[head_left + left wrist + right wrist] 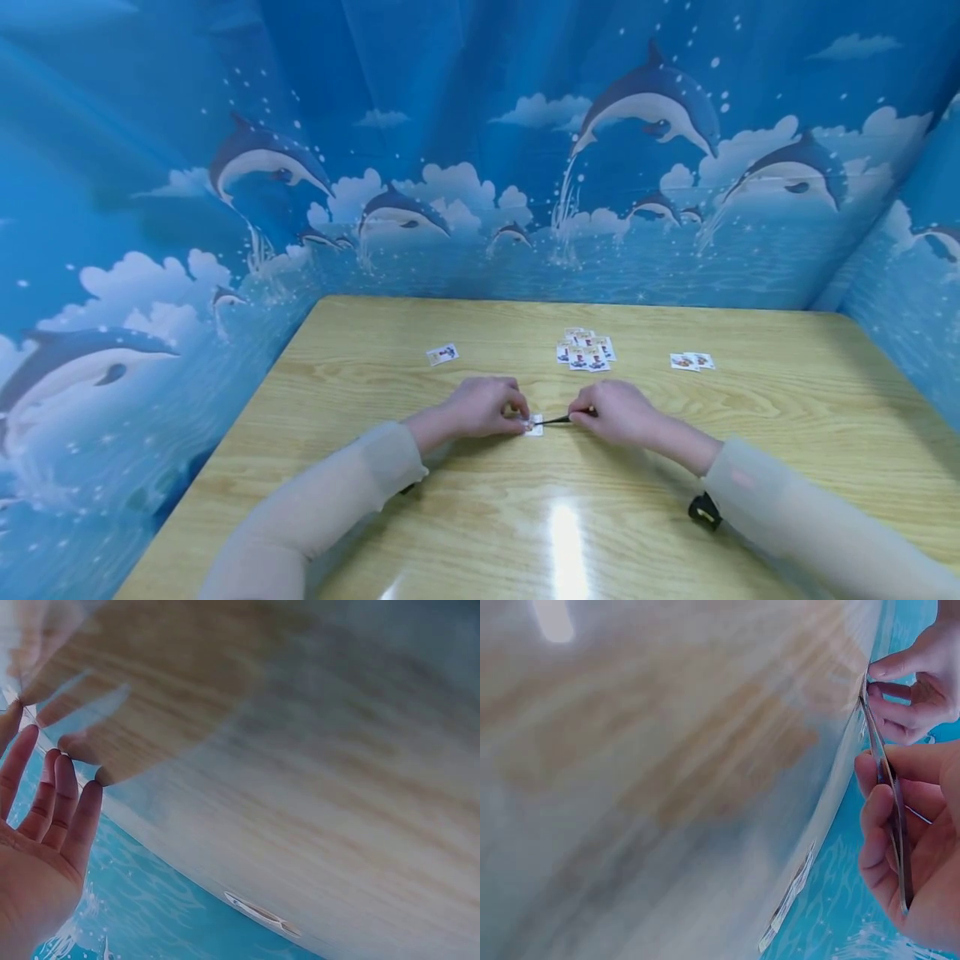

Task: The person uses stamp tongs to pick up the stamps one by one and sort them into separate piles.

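Note:
A small white printed card lies on the table between the two hands. At its left edge, my left hand holds the card with thumb and index finger, covering part of it. My right hand grips dark metal tweezers, whose tips point left and reach the card's printed area. The right wrist view shows the tweezers lying along the palm under curled fingers. In the left wrist view the left hand has its fingertips at the table surface. Whether the tweezer tips pinch anything is too small to tell.
Beyond the hands, a cluster of overlapping printed cards lies on the wooden table. One card lies to its left, and overlapping cards lie to its right. A dolphin-patterned curtain stands behind the table.

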The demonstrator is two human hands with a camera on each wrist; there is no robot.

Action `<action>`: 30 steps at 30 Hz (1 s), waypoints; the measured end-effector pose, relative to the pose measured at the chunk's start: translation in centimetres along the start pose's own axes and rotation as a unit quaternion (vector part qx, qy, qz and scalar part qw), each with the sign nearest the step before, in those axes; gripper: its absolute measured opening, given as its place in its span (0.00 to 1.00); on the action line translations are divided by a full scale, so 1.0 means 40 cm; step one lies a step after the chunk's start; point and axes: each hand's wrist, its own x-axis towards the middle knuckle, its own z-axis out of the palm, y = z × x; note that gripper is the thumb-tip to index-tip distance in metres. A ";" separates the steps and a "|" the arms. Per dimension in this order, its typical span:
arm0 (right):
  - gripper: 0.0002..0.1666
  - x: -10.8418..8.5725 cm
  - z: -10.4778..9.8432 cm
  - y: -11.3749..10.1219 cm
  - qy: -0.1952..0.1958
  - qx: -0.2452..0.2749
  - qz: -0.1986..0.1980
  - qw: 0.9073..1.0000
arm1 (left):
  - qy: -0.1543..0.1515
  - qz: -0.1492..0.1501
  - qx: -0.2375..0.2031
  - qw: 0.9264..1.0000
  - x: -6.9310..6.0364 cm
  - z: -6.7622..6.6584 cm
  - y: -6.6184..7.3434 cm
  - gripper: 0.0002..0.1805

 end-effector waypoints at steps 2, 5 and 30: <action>0.05 -0.002 0.001 -0.005 0.003 -0.002 -0.001 1.000 | -0.003 -0.003 -0.002 1.000 0.001 0.000 -0.001 0.10; 0.04 -0.004 0.002 -0.008 0.010 -0.008 -0.003 1.000 | -0.006 -0.004 -0.003 1.000 0.002 -0.001 -0.001 0.10; 0.08 -0.032 -0.045 0.019 0.029 0.006 0.052 0.998 | 0.049 -0.090 -0.078 0.992 -0.043 -0.086 -0.140 0.11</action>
